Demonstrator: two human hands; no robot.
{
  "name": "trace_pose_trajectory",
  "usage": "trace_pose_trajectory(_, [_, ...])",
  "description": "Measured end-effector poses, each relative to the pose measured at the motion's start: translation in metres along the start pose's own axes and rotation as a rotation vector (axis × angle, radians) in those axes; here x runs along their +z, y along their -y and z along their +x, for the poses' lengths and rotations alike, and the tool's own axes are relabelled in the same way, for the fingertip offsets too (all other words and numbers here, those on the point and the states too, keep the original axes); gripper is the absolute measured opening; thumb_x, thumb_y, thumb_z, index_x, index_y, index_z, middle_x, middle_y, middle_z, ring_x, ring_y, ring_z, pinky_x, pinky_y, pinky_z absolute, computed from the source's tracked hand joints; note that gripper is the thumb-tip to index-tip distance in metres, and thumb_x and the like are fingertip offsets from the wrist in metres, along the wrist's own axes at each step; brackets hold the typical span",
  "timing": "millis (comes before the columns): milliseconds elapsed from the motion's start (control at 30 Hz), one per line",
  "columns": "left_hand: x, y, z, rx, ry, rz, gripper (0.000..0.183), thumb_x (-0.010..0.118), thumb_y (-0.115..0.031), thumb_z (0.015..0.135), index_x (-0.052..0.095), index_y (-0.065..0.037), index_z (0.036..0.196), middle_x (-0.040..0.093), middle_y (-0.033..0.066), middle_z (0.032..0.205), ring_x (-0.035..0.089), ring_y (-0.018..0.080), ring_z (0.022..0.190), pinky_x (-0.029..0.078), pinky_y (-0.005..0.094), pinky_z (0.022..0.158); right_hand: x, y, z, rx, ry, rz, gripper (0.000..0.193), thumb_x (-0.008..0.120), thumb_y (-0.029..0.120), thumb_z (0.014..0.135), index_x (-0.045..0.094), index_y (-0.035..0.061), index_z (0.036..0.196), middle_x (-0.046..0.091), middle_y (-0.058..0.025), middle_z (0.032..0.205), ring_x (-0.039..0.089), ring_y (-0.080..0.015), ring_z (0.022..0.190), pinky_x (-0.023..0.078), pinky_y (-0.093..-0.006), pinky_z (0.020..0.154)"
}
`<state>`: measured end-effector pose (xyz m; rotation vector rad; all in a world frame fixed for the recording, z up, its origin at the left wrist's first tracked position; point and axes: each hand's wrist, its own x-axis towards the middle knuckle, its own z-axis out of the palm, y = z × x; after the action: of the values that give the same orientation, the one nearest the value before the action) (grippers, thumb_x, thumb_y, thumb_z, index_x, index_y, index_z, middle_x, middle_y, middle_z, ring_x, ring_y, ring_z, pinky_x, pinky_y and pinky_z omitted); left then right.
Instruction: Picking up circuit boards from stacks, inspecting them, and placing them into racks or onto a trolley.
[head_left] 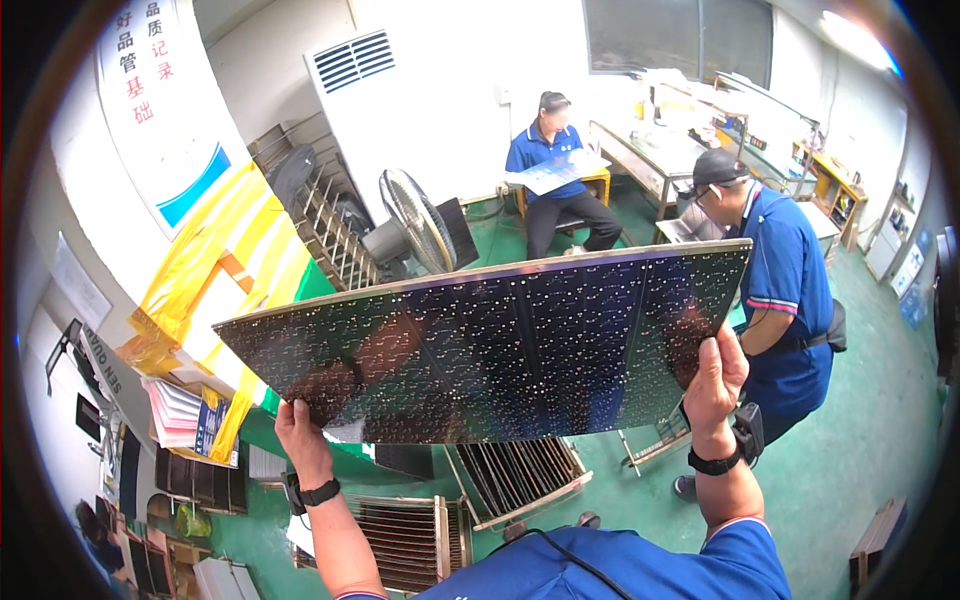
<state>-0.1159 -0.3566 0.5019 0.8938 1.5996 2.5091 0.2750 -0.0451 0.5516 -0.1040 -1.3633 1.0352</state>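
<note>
A large, dark, glossy circuit board panel [490, 350], dotted with rows of small pale marks and crossed by straight seams, is held up in front of me. It is tilted, its right end higher than its left. My left hand [301, 438] grips the lower left edge, with the thumb on the face toward me. My right hand [716, 378] is closed on the right edge, thumb also in front. The other fingers are partly hidden behind the panel. Both wrists wear black straps with small devices.
Slatted racks [520, 478] stand on the green floor below the panel. A fan [415, 225] and a yellow-taped box [215, 300] are at the left. One person in blue [785, 290] stands close at the right; another [560, 160] sits beyond, holding a sheet. Workbenches [650, 150] line the back.
</note>
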Motion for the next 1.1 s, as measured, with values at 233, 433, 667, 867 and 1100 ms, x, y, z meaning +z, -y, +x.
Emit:
trace_pose_trajectory(233, [-0.002, -0.002, 0.0, 0.023, -0.009, 0.063, 0.024, 0.06, -0.018, 0.092, 0.057, 0.0, 0.107, 0.061, 0.0035, 0.106, 0.054, 0.0119, 0.095, 0.041, 0.0267, 0.088, -0.004, -0.012, -0.006, 0.02, -0.041, -0.03, 0.032, 0.048, 0.005, 0.094, 0.053, -0.0079, 0.123, 0.061, -0.0146, 0.115, 0.058, -0.0194, 0.105, 0.042, -0.0323, 0.095])
trace_pose_trajectory(433, [-0.006, 0.0, 0.0, 0.002, -0.022, 0.09, 0.021, 0.06, -0.014, 0.092, 0.057, -0.001, 0.107, 0.062, 0.0036, 0.105, 0.055, 0.0126, 0.094, 0.042, 0.0276, 0.087, -0.003, -0.009, -0.01, 0.017, -0.065, -0.011, 0.033, 0.048, 0.007, 0.094, 0.052, -0.0075, 0.123, 0.061, -0.0145, 0.117, 0.058, -0.0202, 0.106, 0.041, -0.0331, 0.097])
trace_pose_trajectory(667, [-0.013, -0.005, -0.014, 0.028, 0.007, 0.135, 0.022, 0.052, -0.012, 0.095, 0.054, 0.0, 0.114, 0.06, 0.0066, 0.111, 0.056, 0.0169, 0.103, 0.042, 0.0324, 0.093, -0.007, -0.009, -0.014, 0.05, -0.03, 0.002, 0.033, 0.05, 0.008, 0.094, 0.052, -0.0068, 0.124, 0.06, -0.0148, 0.118, 0.057, -0.0202, 0.108, 0.041, -0.033, 0.098])
trace_pose_trajectory(867, [-0.004, -0.064, 0.013, 0.534, -0.076, 0.952, 0.015, 0.056, -0.005, 0.089, 0.058, 0.001, 0.102, 0.061, 0.0037, 0.097, 0.056, 0.0118, 0.088, 0.044, 0.0231, 0.077, -0.028, -0.059, 0.002, 0.333, 0.066, -0.286, 0.038, 0.046, 0.016, 0.097, 0.047, -0.0044, 0.13, 0.053, -0.0087, 0.128, 0.052, -0.017, 0.111, 0.04, -0.031, 0.097])
trace_pose_trajectory(1100, [-0.06, -0.203, -0.019, 0.146, -0.076, 1.092, 0.029, 0.057, -0.009, 0.092, 0.055, 0.006, 0.116, 0.063, 0.0074, 0.106, 0.058, 0.0153, 0.092, 0.047, 0.0285, 0.085, -0.063, -0.121, -0.092, 0.828, 0.084, -0.174, 0.037, 0.056, 0.015, 0.093, 0.052, -0.0004, 0.127, 0.055, -0.0088, 0.125, 0.055, -0.0163, 0.107, 0.046, -0.0279, 0.087])
